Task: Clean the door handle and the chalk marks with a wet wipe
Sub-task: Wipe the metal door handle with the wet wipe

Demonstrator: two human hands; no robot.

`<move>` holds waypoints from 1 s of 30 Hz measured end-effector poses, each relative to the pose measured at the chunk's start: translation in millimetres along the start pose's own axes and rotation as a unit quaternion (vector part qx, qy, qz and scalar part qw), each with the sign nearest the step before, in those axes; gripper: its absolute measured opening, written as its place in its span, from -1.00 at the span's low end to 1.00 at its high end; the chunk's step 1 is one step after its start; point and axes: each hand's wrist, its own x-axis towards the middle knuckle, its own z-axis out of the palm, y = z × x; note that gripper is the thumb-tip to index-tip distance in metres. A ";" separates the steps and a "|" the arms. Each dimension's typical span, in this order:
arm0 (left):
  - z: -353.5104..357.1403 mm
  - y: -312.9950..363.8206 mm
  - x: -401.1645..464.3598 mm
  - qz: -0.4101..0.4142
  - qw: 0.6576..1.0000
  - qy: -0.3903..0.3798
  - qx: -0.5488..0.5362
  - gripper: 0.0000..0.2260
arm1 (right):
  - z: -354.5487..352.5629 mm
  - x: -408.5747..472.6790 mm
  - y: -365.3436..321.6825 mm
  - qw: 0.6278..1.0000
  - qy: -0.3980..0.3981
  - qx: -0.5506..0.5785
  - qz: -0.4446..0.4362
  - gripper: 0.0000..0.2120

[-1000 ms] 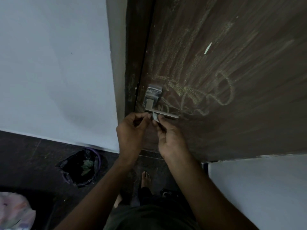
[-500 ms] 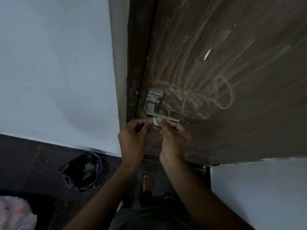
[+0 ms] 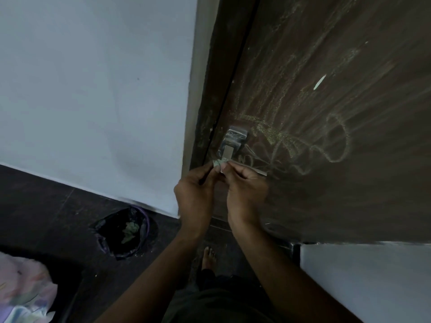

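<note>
Both hands, left hand (image 3: 196, 192) and right hand (image 3: 247, 190), pinch a small wet wipe (image 3: 218, 163) just below the door handle (image 3: 229, 145). Door (image 3: 349, 183) with chalk marks (image 3: 303, 145) fills the right; frame edge left; dark floor (image 3: 46, 206) carries a bin bag (image 3: 126, 231).

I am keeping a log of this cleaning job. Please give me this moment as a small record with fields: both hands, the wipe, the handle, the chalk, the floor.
left hand: pinches the wet wipe
right hand: also pinches the wipe, in front of the lever
door handle: metal, lever partly hidden by the hands
chalk marks: loops and streaks on the brown door, not wiped off
floor: bin with black bag by the wall
</note>
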 end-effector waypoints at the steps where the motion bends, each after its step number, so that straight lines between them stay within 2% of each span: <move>1: 2.7 -0.3 -0.3 -0.005 1.000 0.000 -0.005 -0.78 | -2.0 -1.3 -1.8 0.999 -0.016 -0.031 -0.008 -0.87; 4: 7.4 -2.6 2.3 -0.033 0.999 0.015 -0.024 -0.80 | -10.5 -7.8 -5.5 0.991 -0.082 -0.102 -0.021 -0.79; 6: 10.9 0.4 10.1 -0.056 0.997 0.032 -0.043 -0.85 | -21.6 -10.6 -4.4 0.986 -0.095 -0.128 -0.040 -0.77; 8: 17.0 6.5 20.6 -0.041 0.997 0.066 -0.030 -0.84 | -33.2 -11.7 -2.0 0.984 -0.091 -0.147 -0.050 -0.70; 10: 24.4 14.4 30.2 -0.011 0.996 0.091 -0.004 -0.84 | -41.1 -10.5 0.6 0.983 -0.086 -0.162 -0.030 -0.72; 13: 31.0 14.9 33.0 0.017 0.996 0.085 0.034 -0.83 | -49.2 -8.5 1.9 0.980 -0.095 -0.172 0.002 -0.78; 19: 26.1 -4.3 26.9 -0.027 0.995 0.071 0.059 -0.81 | -58.3 -9.9 5.9 0.976 -0.105 -0.191 0.015 -0.74; 24: 28.1 -16.3 17.7 -0.136 0.989 0.053 -0.037 -0.86 | -62.9 -9.2 10.1 0.972 -0.120 -0.201 0.025 -0.77; 27: 27.8 -17.9 22.9 -0.165 0.978 -0.011 -0.129 -0.86 | -63.5 -4.5 14.2 0.973 -0.121 -0.190 0.044 -0.75; 30: 26.5 -19.8 23.2 -0.242 0.934 -0.035 -0.260 -0.87 | -64.3 -3.2 15.6 0.973 -0.130 -0.179 0.060 -0.77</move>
